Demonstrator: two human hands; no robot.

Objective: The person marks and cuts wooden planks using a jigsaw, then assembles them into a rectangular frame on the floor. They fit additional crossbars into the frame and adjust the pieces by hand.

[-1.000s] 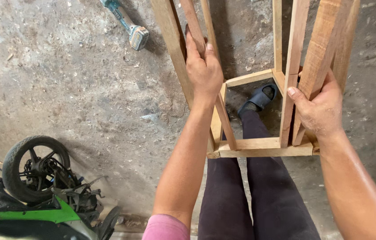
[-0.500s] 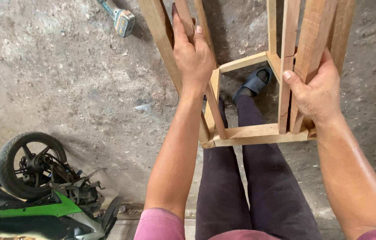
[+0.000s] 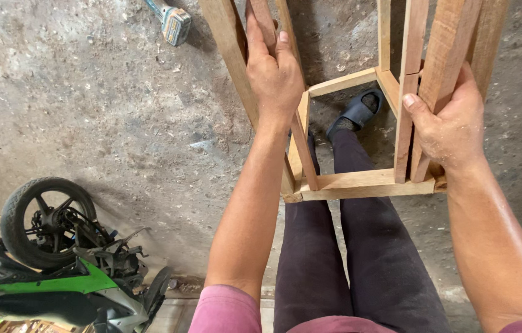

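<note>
I hold a bare wooden frame [image 3: 360, 183], a stool-like skeleton of light slats, upright in front of my legs. My left hand [image 3: 276, 74] is wrapped around one of its left uprights [image 3: 230, 43]. My right hand [image 3: 449, 123] grips the right uprights [image 3: 443, 49] from the outside. The frame's lower rails form a square through which my dark trousers [image 3: 347, 246] and a black sandal [image 3: 356, 111] show.
The ground is rough grey concrete with dust [image 3: 88, 92]. A cordless power tool [image 3: 171, 21] lies at the top left. A green motorcycle [image 3: 57, 283] with its wheel [image 3: 45, 216] stands at the lower left.
The view has shifted slightly down and left. My left hand slid a little higher on the upright; both hands keep their grip on the frame.
</note>
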